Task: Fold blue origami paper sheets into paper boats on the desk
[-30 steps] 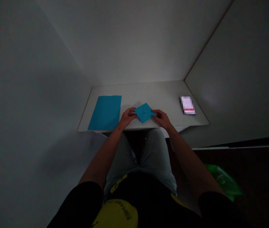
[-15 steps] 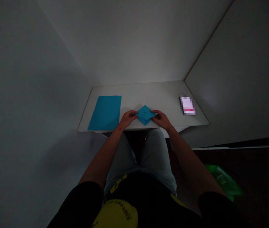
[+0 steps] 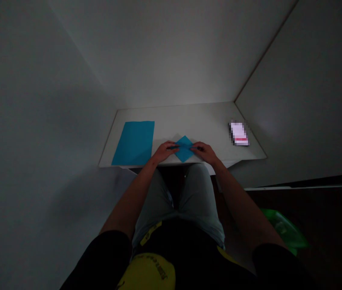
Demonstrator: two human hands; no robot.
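A folded piece of blue paper point(image 3: 184, 152), diamond-shaped with one corner pointing toward me, is at the front middle of the white table. My left hand point(image 3: 165, 151) grips its left corner, thumb and fingers closed on the edge. On the opposite side my right hand point(image 3: 204, 152) pinches the right corner in the same way. A crease or layer edge crosses the paper between the two hands. The fingertips partly cover both side corners.
A larger flat blue sheet point(image 3: 134, 143) lies on the left part of the white table point(image 3: 189, 117). To the right is a phone-like object point(image 3: 239, 133), its bright face pixelated. Walls border the table. Something green point(image 3: 284, 229) is on the dark floor at right.
The raised layers of the folded paper have come down, so it now looks like a flatter diamond. Both hands have stayed at its side corners, moving only slightly.
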